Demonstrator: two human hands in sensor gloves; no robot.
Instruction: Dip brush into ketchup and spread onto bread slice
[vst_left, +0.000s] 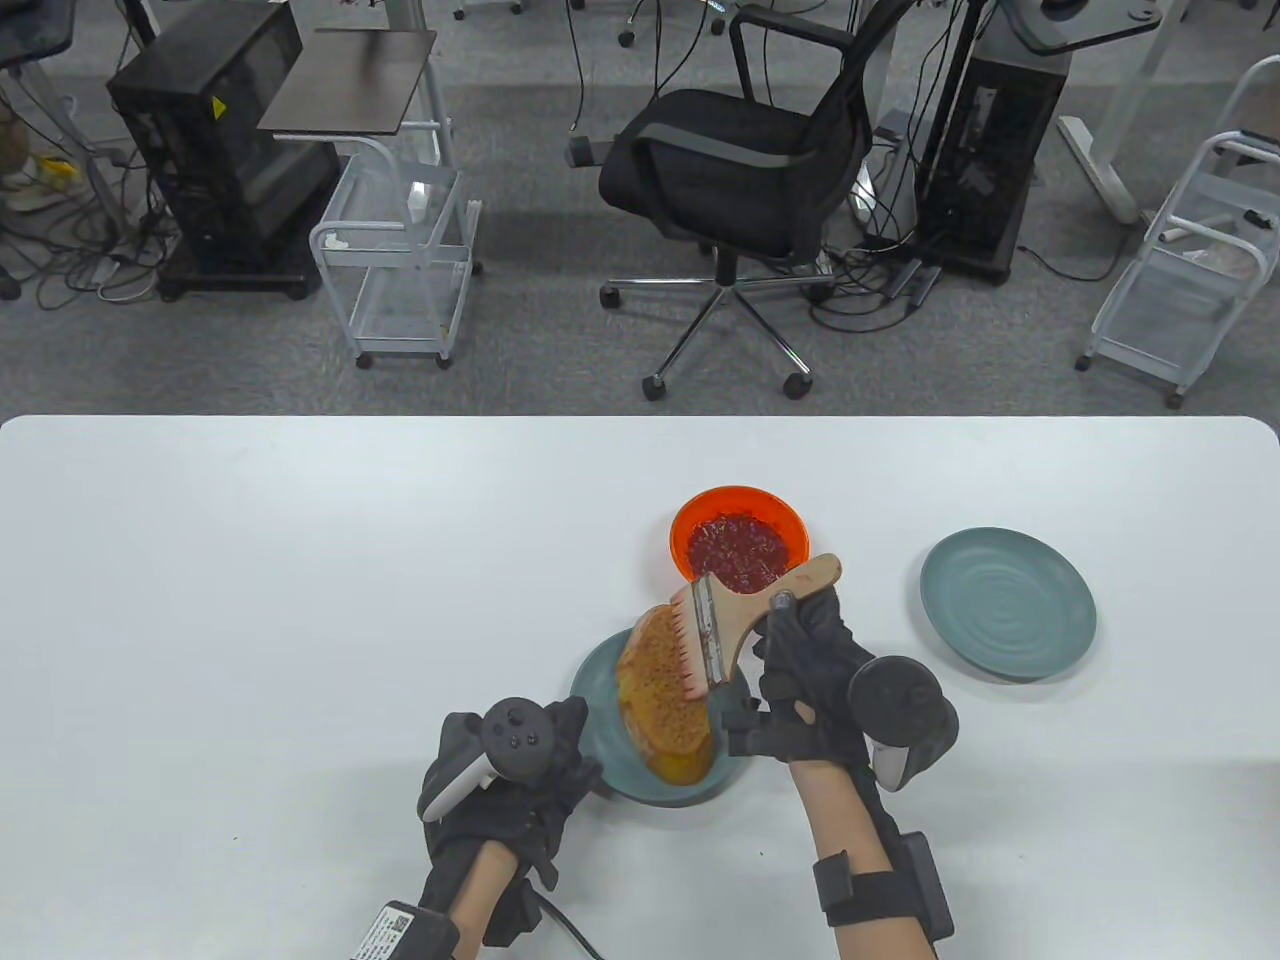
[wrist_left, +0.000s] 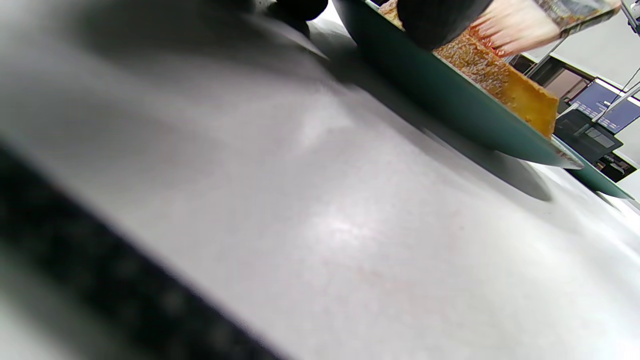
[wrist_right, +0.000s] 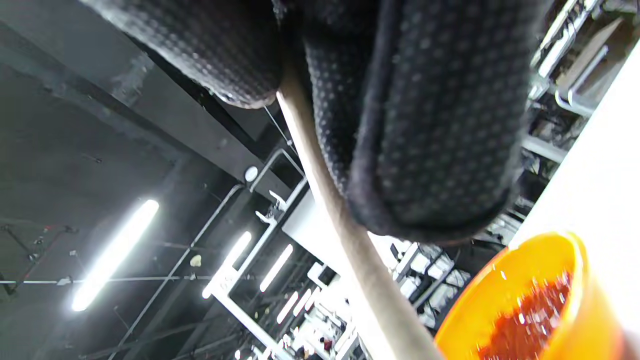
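A bread slice smeared with ketchup lies on a teal plate; it also shows in the left wrist view. My right hand grips the wooden handle of a flat brush, whose red-stained bristles rest on the slice's far right part. The handle runs between the gloved fingers in the right wrist view. An orange bowl of ketchup stands just behind the plate and shows in the right wrist view too. My left hand rests at the plate's left edge; its fingers are hidden.
A second teal plate sits empty to the right of the bowl. The white table stretches bare to the left. An office chair and carts stand on the floor beyond the table's far edge.
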